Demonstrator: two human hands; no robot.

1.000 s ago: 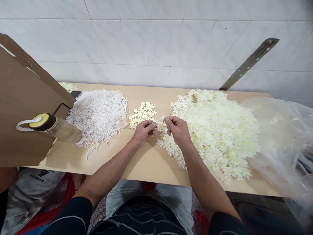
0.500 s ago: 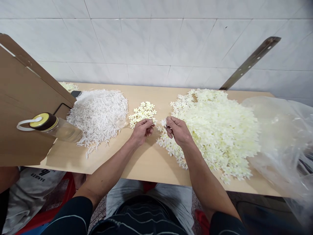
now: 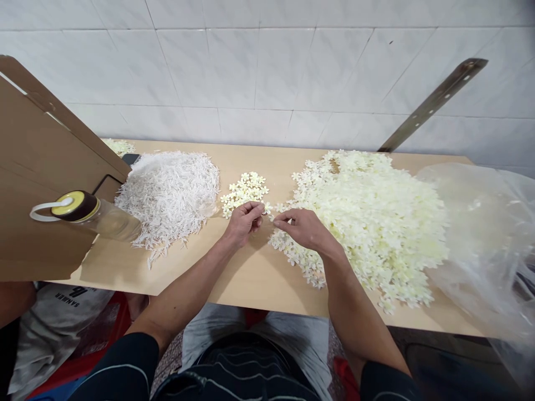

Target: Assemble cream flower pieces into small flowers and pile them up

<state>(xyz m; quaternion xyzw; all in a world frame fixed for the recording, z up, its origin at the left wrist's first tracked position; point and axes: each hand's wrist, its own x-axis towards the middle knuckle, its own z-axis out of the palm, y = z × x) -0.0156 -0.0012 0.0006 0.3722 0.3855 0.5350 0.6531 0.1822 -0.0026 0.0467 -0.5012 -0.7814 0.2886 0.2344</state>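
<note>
My left hand [image 3: 243, 223] and right hand [image 3: 303, 228] meet fingertip to fingertip just below the small flower cluster [image 3: 244, 191], each pinching something too tiny to identify, the big flower pile [image 3: 371, 220] touching my right wrist.

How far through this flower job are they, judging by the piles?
Barely begun, it seems. Done: only a small cluster of flowers lies set apart. In hand: the left hand and right hand pinch one flower piece between them. Left: the big flower heap and the pile of white stems.
</note>
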